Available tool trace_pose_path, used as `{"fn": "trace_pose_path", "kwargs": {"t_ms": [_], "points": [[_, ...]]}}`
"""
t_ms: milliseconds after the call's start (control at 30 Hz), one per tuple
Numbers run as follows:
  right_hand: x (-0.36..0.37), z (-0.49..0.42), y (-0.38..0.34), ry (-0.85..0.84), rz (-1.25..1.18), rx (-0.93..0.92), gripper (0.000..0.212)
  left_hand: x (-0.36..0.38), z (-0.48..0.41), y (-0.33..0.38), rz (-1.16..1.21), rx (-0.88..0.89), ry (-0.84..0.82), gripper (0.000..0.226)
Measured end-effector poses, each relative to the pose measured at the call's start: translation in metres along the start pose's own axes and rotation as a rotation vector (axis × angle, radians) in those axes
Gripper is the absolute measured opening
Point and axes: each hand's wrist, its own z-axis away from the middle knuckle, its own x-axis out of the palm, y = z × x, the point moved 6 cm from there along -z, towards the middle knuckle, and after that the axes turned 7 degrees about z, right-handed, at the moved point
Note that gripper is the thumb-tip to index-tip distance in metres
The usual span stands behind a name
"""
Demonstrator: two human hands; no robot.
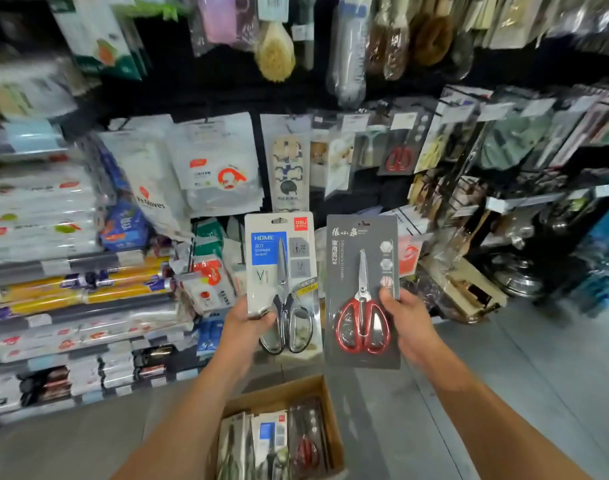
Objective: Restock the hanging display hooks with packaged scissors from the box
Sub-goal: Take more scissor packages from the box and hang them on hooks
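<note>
My left hand (242,323) grips the lower left edge of a white-carded pack of black-handled scissors (282,271) with a blue HOME label, held upright. My right hand (405,320) holds the right edge of a dark grey pack of red-handled scissors (361,292), also upright. Both packs are side by side in front of the display. Below them on the floor stands an open cardboard box (327,403) with more packaged scissors standing in it. A matching grey pack with red-handled scissors (400,147) hangs on a display hook up to the right.
Hanging bags of gloves (216,164) and other packaged goods fill the wall ahead. Shelves of wrap rolls (78,282) run along the left. Racks of kitchen utensils (503,140) crowd the right. Grey floor (503,375) lies around the box.
</note>
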Motion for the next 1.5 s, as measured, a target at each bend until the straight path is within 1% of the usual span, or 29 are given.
{"fn": "trace_pose_path", "kwargs": {"t_ms": [67, 200, 333, 467, 500, 600, 700, 733, 800, 867, 933, 1033, 1067, 1100, 1200, 1300, 1367, 1400, 1433, 1500], "points": [[-0.024, 0.014, -0.015, -0.026, 0.01, -0.057, 0.016, 0.024, 0.025, 0.015, -0.001, 0.038, -0.009, 0.041], [-0.079, 0.04, -0.032, -0.053, -0.017, -0.102, 0.015, 0.069, 0.07, 0.032, -0.009, 0.117, 0.044, 0.019], [-0.131, 0.061, -0.042, -0.083, -0.001, -0.137, 0.015, 0.11, 0.103, 0.03, 0.098, 0.169, 0.078, 0.004], [-0.18, 0.074, -0.048, -0.111, 0.061, -0.136, 0.02, 0.142, 0.126, 0.017, 0.144, 0.137, 0.114, 0.016], [-0.191, 0.075, -0.049, -0.118, 0.068, -0.137, 0.018, 0.15, 0.131, 0.015, 0.145, 0.12, 0.104, 0.013], [-0.221, 0.078, -0.05, -0.137, 0.066, -0.138, 0.01, 0.168, 0.14, 0.014, 0.114, 0.115, 0.101, 0.027], [-0.243, 0.078, -0.054, -0.156, 0.099, -0.172, 0.019, 0.189, 0.147, 0.018, 0.127, 0.125, 0.117, 0.032], [-0.249, 0.076, -0.056, -0.16, 0.107, -0.179, 0.022, 0.196, 0.148, 0.02, 0.145, 0.133, 0.123, 0.031], [-0.258, 0.073, -0.059, -0.151, 0.079, -0.177, 0.027, 0.205, 0.148, 0.025, 0.157, 0.162, 0.136, 0.021], [-0.264, 0.066, -0.06, -0.126, 0.03, -0.168, 0.022, 0.212, 0.145, 0.029, 0.151, 0.187, 0.145, 0.01], [-0.269, 0.056, -0.061, -0.098, -0.006, -0.164, 0.014, 0.218, 0.137, 0.03, 0.127, 0.185, 0.153, 0.005], [-0.274, 0.031, -0.062, -0.027, 0.028, -0.137, 0.042, 0.226, 0.115, 0.03, 0.145, 0.165, 0.182, 0.007], [-0.275, 0.02, -0.063, -0.016, 0.027, -0.127, 0.047, 0.229, 0.107, 0.031, 0.151, 0.16, 0.188, 0.008], [-0.276, 0.008, -0.065, -0.013, 0.013, -0.121, 0.046, 0.232, 0.096, 0.031, 0.15, 0.159, 0.185, 0.01], [-0.278, -0.038, -0.071, -0.008, 0.015, -0.088, 0.039, 0.245, 0.054, 0.03, 0.138, 0.139, 0.158, 0.016], [-0.277, -0.094, -0.079, 0.017, 0.039, -0.08, 0.028, 0.261, 0.004, 0.03, 0.126, 0.11, 0.128, 0.039], [-0.273, -0.132, -0.084, -0.015, 0.048, -0.075, 0.017, 0.273, -0.032, 0.03, 0.149, 0.102, 0.116, 0.047], [-0.271, -0.15, -0.089, -0.034, 0.049, -0.07, 0.016, 0.279, -0.049, 0.029, 0.169, 0.094, 0.113, 0.044], [-0.269, -0.167, -0.093, -0.041, 0.063, -0.069, 0.015, 0.284, -0.065, 0.027, 0.183, 0.085, 0.12, 0.036], [-0.269, -0.201, -0.101, -0.016, 0.12, -0.057, 0.015, 0.294, -0.091, 0.026, 0.186, 0.075, 0.149, 0.023]]}}
